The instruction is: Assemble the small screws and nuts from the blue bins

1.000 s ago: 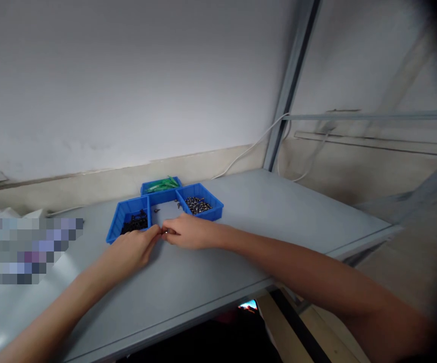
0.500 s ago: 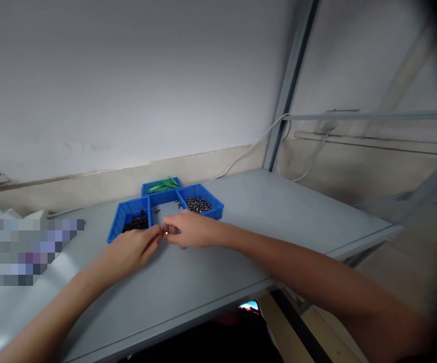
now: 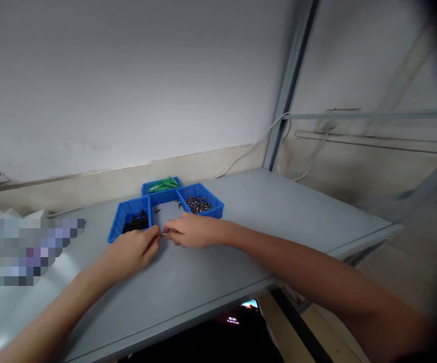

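Observation:
My left hand (image 3: 137, 248) pinches a tiny shiny metal part (image 3: 163, 234) between thumb and fingertips, low over the table. From the other side, my right hand (image 3: 194, 230) has its closed fingertips on the same part, whose exact kind is too small to make out. Just beyond my left hand is a blue bin of small black pieces (image 3: 137, 222). Behind my right hand, another blue bin holds many small silver and dark metal pieces (image 3: 199, 204). A few loose small pieces (image 3: 157, 210) lie on the table between these bins.
A third blue bin (image 3: 161, 185) with green-wrapped contents stands at the back by the wall. The grey table (image 3: 271, 217) ends at a front edge near me. A metal post (image 3: 284, 96) and a white cable (image 3: 241, 155) are behind it; a blurred-out item lies left.
My right fingers have shifted slightly and drawn closer together around the metal part. My left hand stays almost in place. Lit text now shows on a dark surface below the table edge.

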A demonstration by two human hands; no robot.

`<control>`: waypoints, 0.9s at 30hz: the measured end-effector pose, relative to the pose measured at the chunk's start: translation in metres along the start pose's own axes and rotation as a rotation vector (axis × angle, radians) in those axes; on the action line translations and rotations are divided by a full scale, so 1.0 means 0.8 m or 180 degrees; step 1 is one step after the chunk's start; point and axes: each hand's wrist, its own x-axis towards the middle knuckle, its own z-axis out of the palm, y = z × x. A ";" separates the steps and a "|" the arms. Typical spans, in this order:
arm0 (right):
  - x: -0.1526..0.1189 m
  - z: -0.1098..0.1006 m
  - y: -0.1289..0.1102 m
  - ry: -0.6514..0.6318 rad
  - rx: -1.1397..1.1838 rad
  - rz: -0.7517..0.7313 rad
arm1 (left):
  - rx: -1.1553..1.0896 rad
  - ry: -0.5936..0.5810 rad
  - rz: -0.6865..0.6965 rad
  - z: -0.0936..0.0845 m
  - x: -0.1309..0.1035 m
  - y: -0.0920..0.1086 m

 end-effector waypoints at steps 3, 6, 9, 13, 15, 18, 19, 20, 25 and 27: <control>0.001 0.001 0.001 -0.0008 -0.0120 0.0010 | -0.0058 0.0029 -0.0004 0.000 0.000 0.000; 0.001 0.003 0.003 0.0102 -0.0365 0.0043 | -0.0095 0.0093 -0.0027 -0.001 -0.001 0.002; 0.001 0.004 0.003 0.0098 -0.0436 0.0068 | -0.0097 0.0139 -0.0025 -0.002 -0.001 0.005; 0.001 0.003 0.001 -0.0024 -0.0236 0.0077 | -0.0039 0.0152 -0.0040 -0.003 0.000 0.006; 0.002 0.003 0.000 -0.0035 -0.0233 0.0054 | -0.0024 0.0171 -0.0057 -0.003 0.001 0.006; 0.003 0.005 0.003 -0.0029 -0.0231 -0.0014 | 0.0035 0.0211 -0.0062 -0.004 0.001 0.006; 0.004 0.006 0.004 -0.0029 -0.0247 -0.0033 | 0.0071 0.0219 -0.0061 -0.003 0.001 0.006; 0.004 0.006 0.004 -0.0033 -0.0265 -0.0047 | 0.0102 0.0224 -0.0058 -0.003 0.001 0.005; 0.004 0.005 0.002 -0.0097 -0.0225 -0.0020 | 0.0143 0.0243 -0.0078 -0.003 0.000 0.004; 0.004 0.004 0.001 -0.0101 -0.0217 -0.0005 | 0.0143 0.0237 -0.0094 -0.004 0.000 0.005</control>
